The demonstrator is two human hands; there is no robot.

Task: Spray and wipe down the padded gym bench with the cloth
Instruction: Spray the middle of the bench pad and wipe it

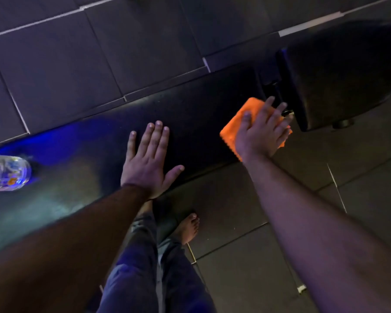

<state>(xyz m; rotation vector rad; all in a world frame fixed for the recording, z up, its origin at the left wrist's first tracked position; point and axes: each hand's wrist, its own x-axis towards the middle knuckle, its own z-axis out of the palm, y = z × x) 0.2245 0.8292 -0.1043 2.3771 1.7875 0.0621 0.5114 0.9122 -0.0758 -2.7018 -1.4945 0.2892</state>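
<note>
The black padded gym bench [196,109] runs diagonally from lower left to upper right, with a second pad section [339,73] past a gap at the right. My right hand [261,129] presses flat on an orange cloth [237,123] at the long pad's right end, beside the gap. My left hand [150,159] lies flat on the pad's middle with fingers spread and holds nothing. A clear spray bottle [6,172] lies on the pad at the far left edge of the view.
Dark floor tiles [99,53] with pale grout lines surround the bench. My legs in dark trousers [149,267] and a bare foot [189,227] stand on the near side of the bench. Blue light glows on the pad's left part.
</note>
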